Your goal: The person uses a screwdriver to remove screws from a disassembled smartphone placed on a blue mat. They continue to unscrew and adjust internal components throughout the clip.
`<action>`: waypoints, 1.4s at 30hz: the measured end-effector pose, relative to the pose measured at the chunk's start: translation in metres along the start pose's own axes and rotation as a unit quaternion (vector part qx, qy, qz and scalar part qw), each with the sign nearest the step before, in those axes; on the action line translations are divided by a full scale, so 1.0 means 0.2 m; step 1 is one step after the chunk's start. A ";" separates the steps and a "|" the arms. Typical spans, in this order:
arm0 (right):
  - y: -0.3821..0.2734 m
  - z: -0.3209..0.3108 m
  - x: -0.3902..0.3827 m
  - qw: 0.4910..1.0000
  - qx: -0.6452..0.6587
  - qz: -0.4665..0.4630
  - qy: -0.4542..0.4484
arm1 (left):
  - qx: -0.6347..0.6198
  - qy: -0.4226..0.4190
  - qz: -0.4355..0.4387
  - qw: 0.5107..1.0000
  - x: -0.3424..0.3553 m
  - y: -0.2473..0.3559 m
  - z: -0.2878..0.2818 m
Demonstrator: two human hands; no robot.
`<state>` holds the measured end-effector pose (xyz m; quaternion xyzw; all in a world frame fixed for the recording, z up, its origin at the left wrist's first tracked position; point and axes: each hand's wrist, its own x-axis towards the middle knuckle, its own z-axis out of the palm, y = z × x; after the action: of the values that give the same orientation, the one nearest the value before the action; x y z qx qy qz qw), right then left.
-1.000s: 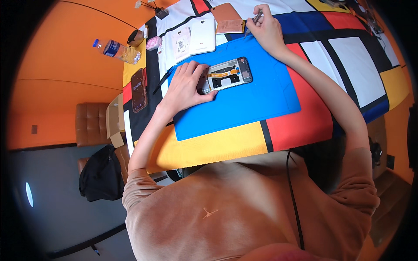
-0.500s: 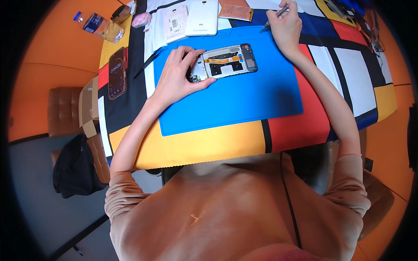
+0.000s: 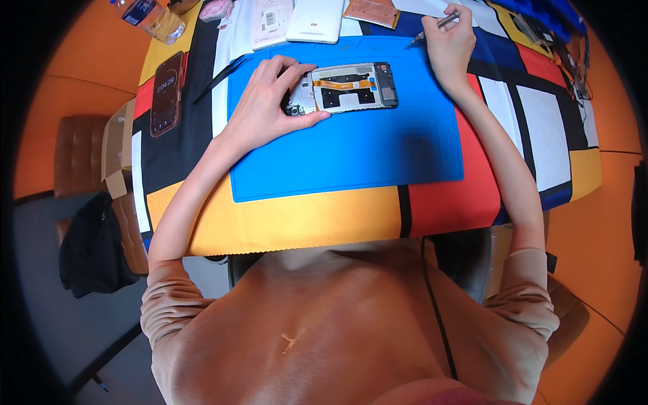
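An opened smartphone (image 3: 347, 101) with its back cover off lies on a blue mat (image 3: 344, 152), showing an orange flex cable across its middle. My left hand (image 3: 270, 101) grips its left end, thumb along the near edge and fingers over the far edge, covering part of that end. Out beyond the phone to the right, my right hand (image 3: 451, 50) closes round a slim grey screwdriver (image 3: 432, 30), held like a pen. The tool's thin tip points left and down toward the mat's far edge.
Behind the mat lie a white phone back cover (image 3: 314, 20), a white labelled packet (image 3: 271, 23) and a copper-coloured flat battery (image 3: 372, 12). To the left are black tweezers (image 3: 219, 79), a phone with a lit screen (image 3: 167, 94) and a water bottle (image 3: 152, 20). Tools and wires (image 3: 574, 67) sit far right.
The whole view has shifted a little, so the table sits slightly further left and up. Both hands keep their holds on the smartphone and the screwdriver.
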<state>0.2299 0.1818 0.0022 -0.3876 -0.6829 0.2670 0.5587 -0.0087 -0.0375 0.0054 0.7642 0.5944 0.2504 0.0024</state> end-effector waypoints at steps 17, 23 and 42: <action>-0.01 0.01 -0.12 0.986 0.115 -0.050 -0.107 | -0.015 0.025 0.036 0.999 0.00 -0.03 0.01; -0.02 0.02 -0.12 0.985 0.108 -0.109 -0.078 | -0.005 -0.011 0.019 1.000 -0.02 -0.04 0.00; -0.20 0.03 -0.21 0.989 0.126 -0.009 -0.074 | 0.025 -0.021 0.140 0.990 0.15 0.17 0.00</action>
<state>0.2175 0.1255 0.0096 -0.2874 -0.6868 0.3738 0.5532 0.0279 -0.0193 0.0264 0.8450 0.4872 0.2169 -0.0393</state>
